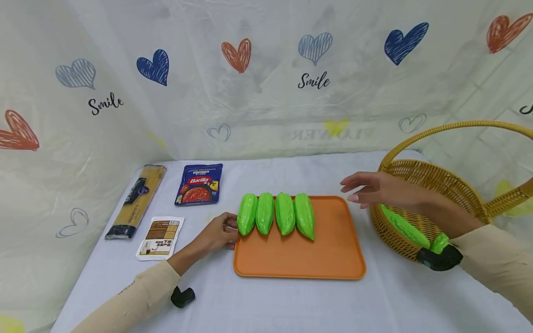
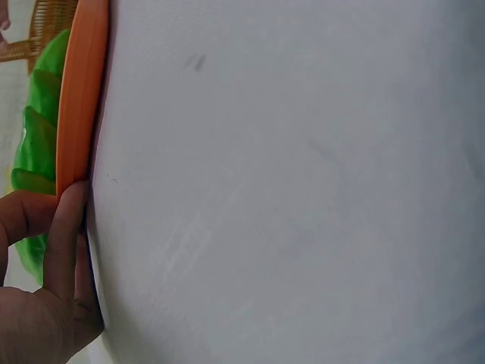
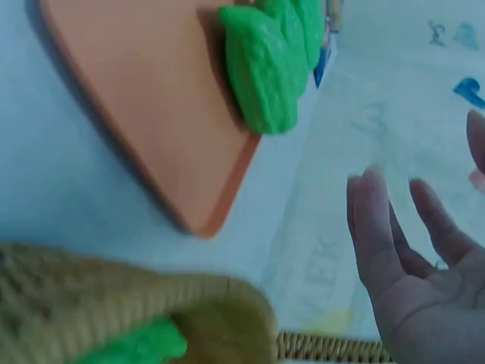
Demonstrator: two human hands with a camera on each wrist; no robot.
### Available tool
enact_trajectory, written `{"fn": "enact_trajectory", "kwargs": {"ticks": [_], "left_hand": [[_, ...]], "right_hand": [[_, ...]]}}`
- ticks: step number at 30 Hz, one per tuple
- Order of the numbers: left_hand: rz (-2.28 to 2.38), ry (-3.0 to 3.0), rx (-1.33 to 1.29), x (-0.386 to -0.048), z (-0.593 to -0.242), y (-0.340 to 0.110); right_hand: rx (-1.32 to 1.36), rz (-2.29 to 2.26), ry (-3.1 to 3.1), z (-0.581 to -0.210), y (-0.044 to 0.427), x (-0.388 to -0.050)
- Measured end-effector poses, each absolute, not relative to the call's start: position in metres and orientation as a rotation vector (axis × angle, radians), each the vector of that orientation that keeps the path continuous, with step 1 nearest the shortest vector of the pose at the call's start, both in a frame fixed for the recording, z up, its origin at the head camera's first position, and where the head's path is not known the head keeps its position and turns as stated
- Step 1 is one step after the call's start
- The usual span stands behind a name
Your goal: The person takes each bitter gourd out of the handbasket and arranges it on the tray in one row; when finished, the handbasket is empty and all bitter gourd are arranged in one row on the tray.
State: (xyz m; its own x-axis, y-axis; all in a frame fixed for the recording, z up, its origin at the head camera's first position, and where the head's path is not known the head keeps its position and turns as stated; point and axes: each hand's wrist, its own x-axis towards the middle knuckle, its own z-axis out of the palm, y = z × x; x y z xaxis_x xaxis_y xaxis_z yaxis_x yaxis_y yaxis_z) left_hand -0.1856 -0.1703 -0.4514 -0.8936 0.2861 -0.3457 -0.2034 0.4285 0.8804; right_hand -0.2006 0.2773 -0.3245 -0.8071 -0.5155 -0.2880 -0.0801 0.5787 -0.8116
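Observation:
Several bright green bitter melons [image 1: 285, 214] lie side by side on the left half of an orange tray [image 1: 300, 259]. At the tray's left edge my left hand [image 1: 219, 232] pinches the rim [image 2: 82, 98], with a finger close to the leftmost melon [image 2: 39, 136]. My right hand [image 1: 376, 188] hovers over the near-left rim of a wicker basket [image 1: 441, 182], fingers extended toward the tray and holding nothing. In the right wrist view that hand [image 3: 424, 280] shows spread fingers. Inside the basket lie more green melons [image 1: 405, 226], partly hidden by the right forearm.
Left of the tray lie a spaghetti pack [image 1: 139, 199], a blue Barilla sauce pouch [image 1: 200, 185] and a white-and-brown packet [image 1: 160, 238]. The basket's tall handle [image 1: 454, 125] arches above the right arm. A heart-printed curtain [image 1: 266, 101] stands behind the white table [image 1: 291, 305].

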Motion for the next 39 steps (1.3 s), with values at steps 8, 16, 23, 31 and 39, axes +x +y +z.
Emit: {"fn": "enact_trajectory", "kwargs": {"ticks": [8, 16, 23, 31, 39], "left_hand": [[1.465, 2.241, 0.071, -0.186, -0.453, -0.170], [1.460, 2.235, 0.072, -0.186, -0.453, -0.169], [1.446, 2.247, 0.065, -0.186, -0.451, -0.170], [1.452, 2.245, 0.061, -0.185, -0.450, -0.171], [1.448, 2.253, 0.063, -0.187, -0.453, -0.170]], "right_hand": [[-0.487, -1.104, 2.280, -0.321, 0.321, -0.199], [-0.515, -1.065, 2.194, -0.323, 0.365, -0.199], [-0.441, -0.995, 2.212, -0.328, 0.383, -0.212], [-0.441, -0.913, 2.158, -0.344, 0.385, -0.230], [-0.425, -0.811, 2.128, -0.353, 0.381, -0.240]]}}
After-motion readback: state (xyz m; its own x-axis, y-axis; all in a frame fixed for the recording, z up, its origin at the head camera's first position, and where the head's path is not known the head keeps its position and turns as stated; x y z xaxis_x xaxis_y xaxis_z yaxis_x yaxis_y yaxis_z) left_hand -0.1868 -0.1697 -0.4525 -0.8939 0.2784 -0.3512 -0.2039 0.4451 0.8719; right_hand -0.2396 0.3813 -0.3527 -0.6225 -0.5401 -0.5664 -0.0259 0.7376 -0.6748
